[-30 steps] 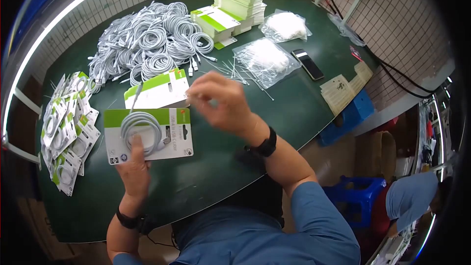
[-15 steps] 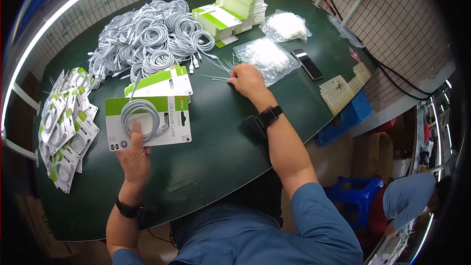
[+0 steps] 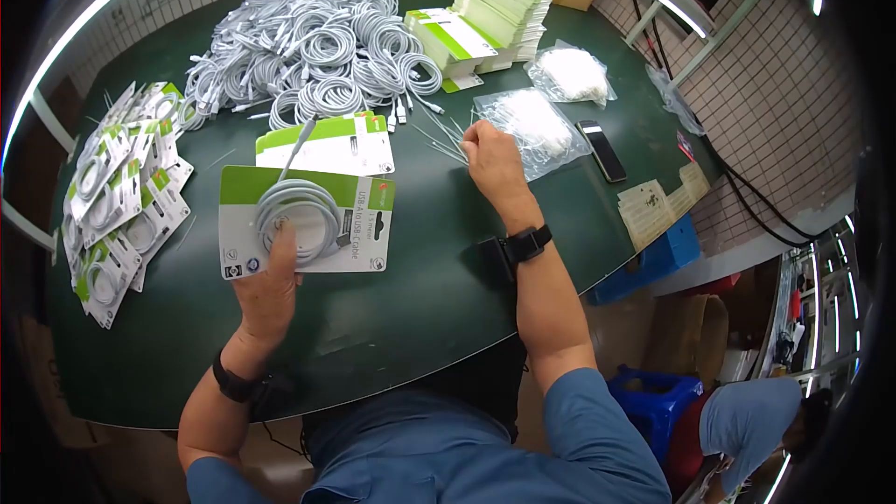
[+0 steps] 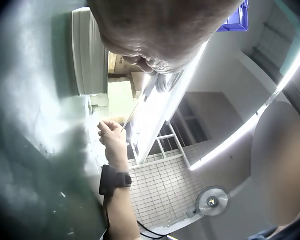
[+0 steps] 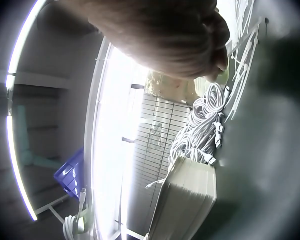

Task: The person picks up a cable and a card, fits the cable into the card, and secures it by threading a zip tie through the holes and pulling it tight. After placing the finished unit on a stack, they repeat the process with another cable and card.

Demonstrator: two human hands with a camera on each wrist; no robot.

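My left hand (image 3: 267, 291) grips a printed green-and-white card (image 3: 322, 185). Its thumb presses a coiled grey USB cable (image 3: 322, 194) against the card's face, and one cable end sticks up past the top edge. My right hand (image 3: 495, 163) reaches out to the loose white cable ties (image 3: 442, 142) beside an opened plastic bag (image 3: 532, 126). Its thumb and fingertips are drawn together on a thin tie, which shows as a pale line in the left wrist view. More ties (image 5: 244, 70) lie close to the curled fingers in the right wrist view.
Behind the held card lies a stack of similar cards (image 3: 327, 147). A heap of coiled cables (image 3: 308, 51) covers the back left, with finished carded cables (image 3: 117, 196) piled at left. Taller card stacks (image 3: 504, 5), another bag of ties (image 3: 571, 73) and a phone (image 3: 603, 151) stand behind and right.
My right hand has moved from beside the held card out to the cable ties, where its fingertips have closed together. The left hand keeps holding card and cable. The head view has shifted slightly.
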